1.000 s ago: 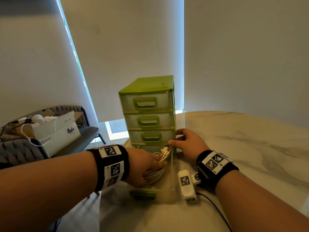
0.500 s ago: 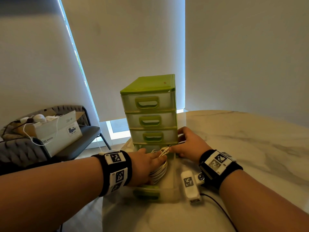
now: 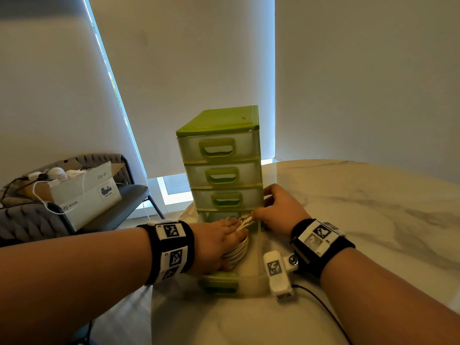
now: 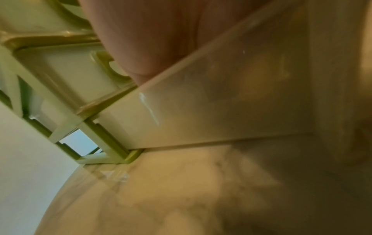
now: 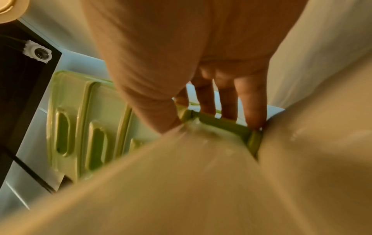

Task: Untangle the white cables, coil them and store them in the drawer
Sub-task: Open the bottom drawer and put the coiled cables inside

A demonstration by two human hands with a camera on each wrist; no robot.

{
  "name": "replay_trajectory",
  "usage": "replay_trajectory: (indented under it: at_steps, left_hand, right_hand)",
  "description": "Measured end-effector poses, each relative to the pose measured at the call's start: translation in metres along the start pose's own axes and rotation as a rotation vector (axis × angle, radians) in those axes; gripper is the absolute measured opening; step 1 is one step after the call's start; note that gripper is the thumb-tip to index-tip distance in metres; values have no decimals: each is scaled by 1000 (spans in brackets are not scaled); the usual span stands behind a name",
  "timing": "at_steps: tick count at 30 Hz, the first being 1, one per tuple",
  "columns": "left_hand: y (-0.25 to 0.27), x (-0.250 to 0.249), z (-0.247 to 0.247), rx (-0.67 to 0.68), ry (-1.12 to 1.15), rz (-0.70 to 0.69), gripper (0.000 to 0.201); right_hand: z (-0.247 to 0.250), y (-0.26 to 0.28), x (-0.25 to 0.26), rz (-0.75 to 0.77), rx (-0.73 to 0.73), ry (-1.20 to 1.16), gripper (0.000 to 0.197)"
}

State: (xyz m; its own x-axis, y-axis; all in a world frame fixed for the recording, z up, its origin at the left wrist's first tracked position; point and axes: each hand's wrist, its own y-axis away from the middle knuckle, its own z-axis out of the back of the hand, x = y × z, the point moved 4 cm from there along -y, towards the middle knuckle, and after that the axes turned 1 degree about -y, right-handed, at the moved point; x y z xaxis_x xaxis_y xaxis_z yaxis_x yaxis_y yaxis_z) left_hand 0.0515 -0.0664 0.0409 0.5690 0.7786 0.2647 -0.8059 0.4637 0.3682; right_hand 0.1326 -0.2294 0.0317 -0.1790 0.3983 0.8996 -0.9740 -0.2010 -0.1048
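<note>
A green and translucent drawer unit (image 3: 219, 150) stands on the marble table (image 3: 361, 220). Its bottom drawer (image 3: 251, 282) is pulled out towards me. Inside the drawer my left hand (image 3: 216, 242) holds the coiled white cables (image 3: 236, 252), fingers over the top and thumb at the near side. The cable ends (image 3: 245, 221) stick up by the fingertips. My right hand (image 3: 281, 210) grips the unit's lower right corner, thumb on the front and fingers along the side (image 5: 249, 111). In the left wrist view only my palm (image 4: 151, 31) and the drawer wall (image 4: 221, 103) show.
The table's rounded edge runs just left of the drawer unit. Beyond it a grey chair (image 3: 124, 192) carries an open cardboard box (image 3: 82, 192) with cables. A thin black cord (image 3: 321, 302) trails from my right wrist across the table.
My left hand has moved forward and lower with the coil, deeper into the open drawer. The right hand has stayed on the unit's corner.
</note>
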Motion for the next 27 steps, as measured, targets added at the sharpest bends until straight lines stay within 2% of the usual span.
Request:
replay_trajectory:
  at_steps: [7, 13, 20, 27]
  left_hand:
    - [-1, 3, -3, -12, 38, -40, 84]
    - [0, 4, -4, -6, 41, -53, 85]
    - [-1, 4, -1, -4, 12, -74, 86]
    - [1, 7, 0, -4, 30, -125, 85]
  right_hand:
    - [-4, -1, 6, -6, -30, 91, 63]
    - [-7, -2, 11, -7, -47, 168, 51]
    - [-9, 3, 13, 38, -36, 120, 67]
    - [-13, -3, 14, -27, -51, 203, 64]
